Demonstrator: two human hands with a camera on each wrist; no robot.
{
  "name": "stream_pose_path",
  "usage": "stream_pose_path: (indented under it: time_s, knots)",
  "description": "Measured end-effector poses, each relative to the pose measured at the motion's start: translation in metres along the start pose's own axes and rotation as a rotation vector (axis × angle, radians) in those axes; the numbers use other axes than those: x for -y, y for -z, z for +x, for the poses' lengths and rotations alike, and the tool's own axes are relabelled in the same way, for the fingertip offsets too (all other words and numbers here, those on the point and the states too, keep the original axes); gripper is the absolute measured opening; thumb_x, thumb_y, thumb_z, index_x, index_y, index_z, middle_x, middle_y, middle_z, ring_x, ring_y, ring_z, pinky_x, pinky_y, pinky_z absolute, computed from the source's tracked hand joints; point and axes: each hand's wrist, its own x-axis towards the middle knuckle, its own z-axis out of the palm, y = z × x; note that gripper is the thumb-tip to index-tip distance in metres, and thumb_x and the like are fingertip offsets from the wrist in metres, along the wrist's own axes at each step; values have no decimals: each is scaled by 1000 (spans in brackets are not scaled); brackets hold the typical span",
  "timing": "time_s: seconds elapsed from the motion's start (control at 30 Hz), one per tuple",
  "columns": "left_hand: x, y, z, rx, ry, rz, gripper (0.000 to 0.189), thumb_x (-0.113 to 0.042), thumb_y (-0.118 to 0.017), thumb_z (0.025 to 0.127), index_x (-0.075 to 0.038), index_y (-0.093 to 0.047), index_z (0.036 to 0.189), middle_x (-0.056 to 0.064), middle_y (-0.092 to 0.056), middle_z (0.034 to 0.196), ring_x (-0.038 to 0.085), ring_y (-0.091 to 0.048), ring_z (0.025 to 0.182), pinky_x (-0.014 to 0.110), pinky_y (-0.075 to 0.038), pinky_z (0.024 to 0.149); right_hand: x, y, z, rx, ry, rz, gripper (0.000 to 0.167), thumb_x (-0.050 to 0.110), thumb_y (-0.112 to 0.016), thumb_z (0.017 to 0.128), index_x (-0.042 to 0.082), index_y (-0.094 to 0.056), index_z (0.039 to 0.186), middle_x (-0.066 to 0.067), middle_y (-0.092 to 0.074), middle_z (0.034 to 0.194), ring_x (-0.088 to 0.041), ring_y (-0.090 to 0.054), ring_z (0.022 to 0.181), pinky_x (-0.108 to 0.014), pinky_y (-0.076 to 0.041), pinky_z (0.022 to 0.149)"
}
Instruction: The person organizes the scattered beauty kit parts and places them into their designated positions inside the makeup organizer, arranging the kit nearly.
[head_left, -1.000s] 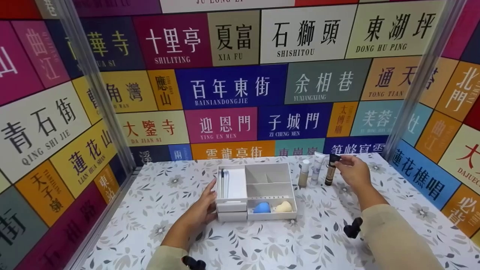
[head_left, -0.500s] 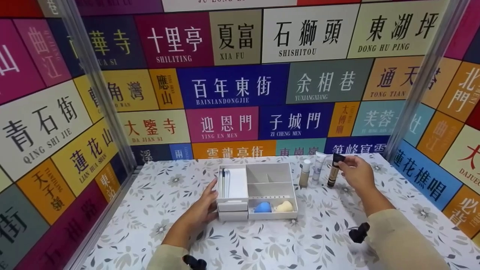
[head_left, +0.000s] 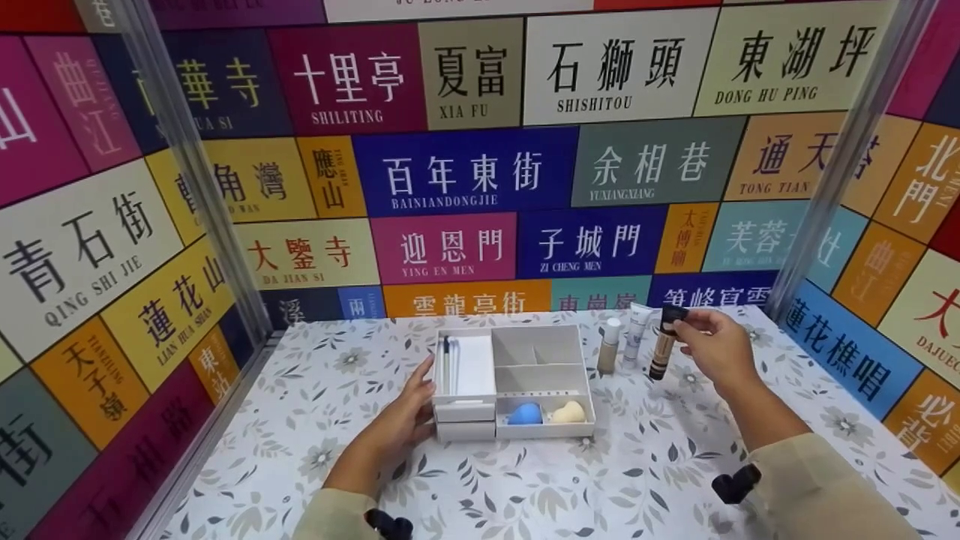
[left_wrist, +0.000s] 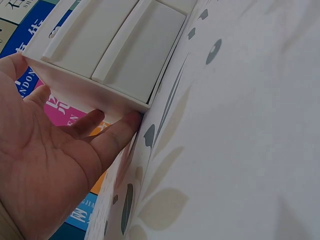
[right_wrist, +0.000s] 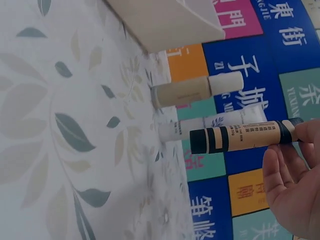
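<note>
My right hand (head_left: 716, 341) pinches the flat upper end of a beige-and-black cosmetic tube (head_left: 663, 345), held tilted with its black cap down. In the right wrist view the tube (right_wrist: 245, 136) has its cap apart from the table. My left hand (head_left: 405, 409) rests its fingertips against the left side of a white desktop organizer (head_left: 536, 346). The left wrist view has the fingers on the side wall beside two small drawers (left_wrist: 140, 47). A blue makeup sponge (head_left: 524, 413) and a cream one (head_left: 568, 413) lie in the organizer's front compartment.
Right of the organizer stand a beige bottle with a white cap (head_left: 608, 347) and a white tube (head_left: 636, 335). Slim brushes or pens (head_left: 448, 366) lie in the organizer's left section. Sign-covered walls (head_left: 465, 172) enclose the leaf-patterned table (head_left: 330, 390).
My right hand has lifted the beige-and-black tube slightly off the table and brought it a little nearer, its lower end swinging left. My left hand has stayed at the organizer.
</note>
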Motion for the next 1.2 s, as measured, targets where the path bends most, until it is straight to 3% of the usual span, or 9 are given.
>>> stream_pose_path:
  time_s: [0.47,0.73,0.97,1.2]
  knots:
    - [0,0,3,-21,35,-14,60,-52,-42,112,-60,-15,165,7,-19,181,39,-29,165,57,-27,133,38,-24,-31,85,115,20,52,45,-67,105,7,-62,139,-13,-69,134,-4,-72,105,-19,-62,87]
    - [-1,0,2,-14,37,-5,62,-54,-43,111,-59,-13,166,6,-21,181,37,-30,164,58,-26,134,59,-53,-43,116,202,80,48,38,-70,105,5,-63,137,-17,-70,135,-4,-72,106,-23,-64,88]
    - [-1,0,3,-17,46,24,62,-53,-40,112,-57,-12,167,8,-22,180,39,-32,163,59,-29,132,71,-81,-47,168,218,157,40,25,-72,104,1,-64,134,-18,-72,130,-7,-73,106,-22,-63,90]
    - [-2,1,1,-22,35,16,63,-53,-42,112,-57,-12,167,12,-25,179,39,-37,161,57,-32,131,79,-117,-43,207,223,215,36,23,-74,103,3,-67,132,-17,-74,128,-18,-74,113,-22,-63,90]
